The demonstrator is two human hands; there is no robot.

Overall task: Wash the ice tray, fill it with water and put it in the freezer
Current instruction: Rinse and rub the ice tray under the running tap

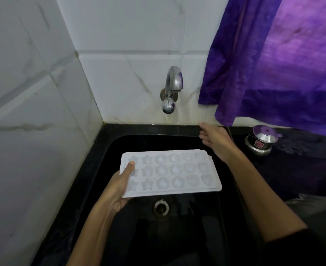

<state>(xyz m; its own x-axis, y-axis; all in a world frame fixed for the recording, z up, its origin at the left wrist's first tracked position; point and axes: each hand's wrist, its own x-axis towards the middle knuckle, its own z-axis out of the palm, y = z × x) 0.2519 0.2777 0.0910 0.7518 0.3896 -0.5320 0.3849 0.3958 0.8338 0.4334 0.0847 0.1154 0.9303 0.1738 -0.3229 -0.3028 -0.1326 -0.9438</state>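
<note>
the ice tray (pixel 170 172) is held flat over the black sink (pixel 93 169), above the drain (pixel 161 207) and below the tap (pixel 172 87) on the tiled wall. its moulds face up: stars toward the left end, round ones in the middle, hearts toward the right.

the left hand (pixel 120 187) grips the tray's left end, thumb pressed down on the top face by the star moulds, the other fingers tucked beneath the tray and out of sight.

the right hand (pixel 215 140) is free of the tray, just beyond its far right corner, over the sink's back rim. its fingers are stretched out and slightly apart, pinching nothing, pointing toward the wall below the tap.

right of the sink, a small steel pot with a lid (pixel 261 140) stands on the dark counter, under a hanging purple curtain (pixel 285 60).
</note>
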